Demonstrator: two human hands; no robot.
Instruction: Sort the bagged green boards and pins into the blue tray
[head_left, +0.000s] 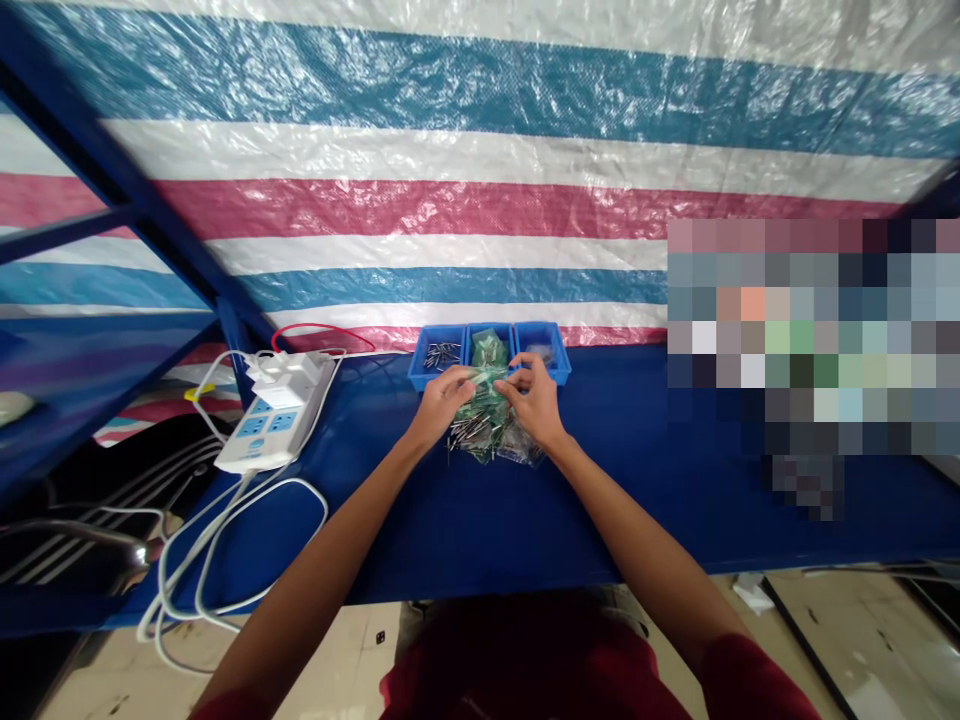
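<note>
Both hands meet over a green-tinted clear plastic bag (489, 382) in front of three blue bins. My left hand (444, 402) pinches the bag's left side, and my right hand (534, 400) pinches its right side. Beneath them lies a pile of thin metal pieces (474, 432) on the blue table. A clear bag (517, 441) rests at the pile's right. The left bin (426, 380) holds loose metal pieces, the middle one a green bag (489, 345), and the right one (559, 375) something clear that I cannot make out.
A white power strip (259, 445) with plugs and looped white cables (217, 560) lies at the left of the blue table (480, 550). Striped sheeting (450, 210) hangs behind. A blue frame (135, 190) stands left; the right side is pixelated.
</note>
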